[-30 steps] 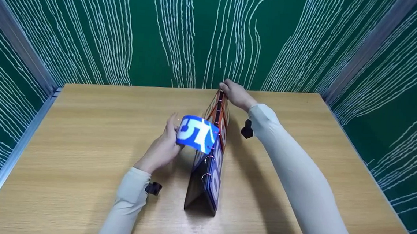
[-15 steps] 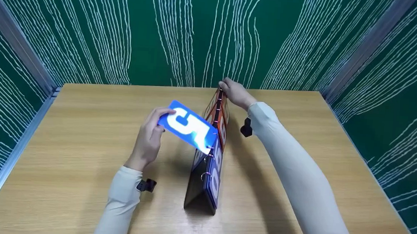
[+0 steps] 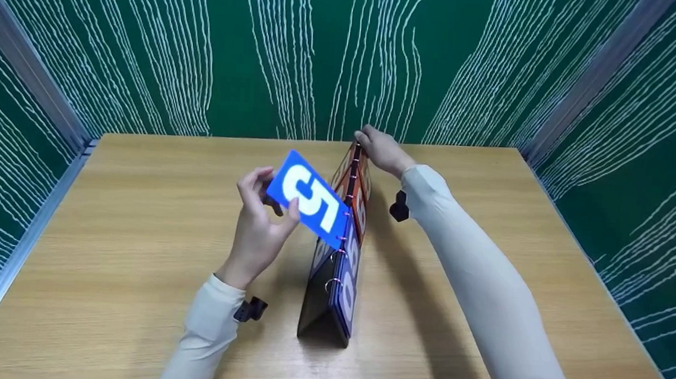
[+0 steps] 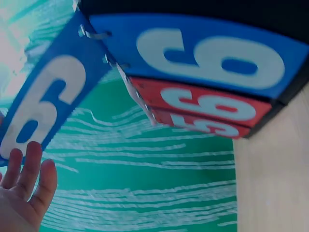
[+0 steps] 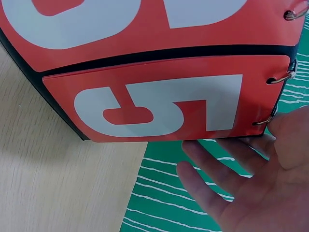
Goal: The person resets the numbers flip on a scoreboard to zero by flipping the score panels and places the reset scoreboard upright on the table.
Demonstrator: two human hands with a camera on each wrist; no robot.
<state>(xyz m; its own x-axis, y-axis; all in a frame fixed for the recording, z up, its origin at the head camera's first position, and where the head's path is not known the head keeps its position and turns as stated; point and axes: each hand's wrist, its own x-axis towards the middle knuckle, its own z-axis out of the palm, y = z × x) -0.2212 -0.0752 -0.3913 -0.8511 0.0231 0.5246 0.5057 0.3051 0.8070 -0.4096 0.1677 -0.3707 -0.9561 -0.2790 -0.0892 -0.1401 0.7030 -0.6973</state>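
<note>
Blue plastic number card (image 3: 309,198), printed with a white 5, stands lifted on its rings above the black tent-shaped flip scoreboard (image 3: 334,284) on the wooden bench (image 3: 133,228). My left hand (image 3: 257,231) pinches the card's free edge, thumb on its face, wrist bent upward. My right hand (image 3: 379,149) reaches forward, arm extended, its grip relaxed with straight fingers (image 5: 212,183) steadying the scoreboard's far top edge beside the red cards (image 5: 159,104).

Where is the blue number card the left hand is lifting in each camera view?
Head: blue card, centre, showing 5, pinched by the left hand.
Left wrist: upper left, its underside showing 6, fingertips touching its lower edge.
Right wrist: not in view.
Shared landmark: the scoreboard's red cards.
</note>
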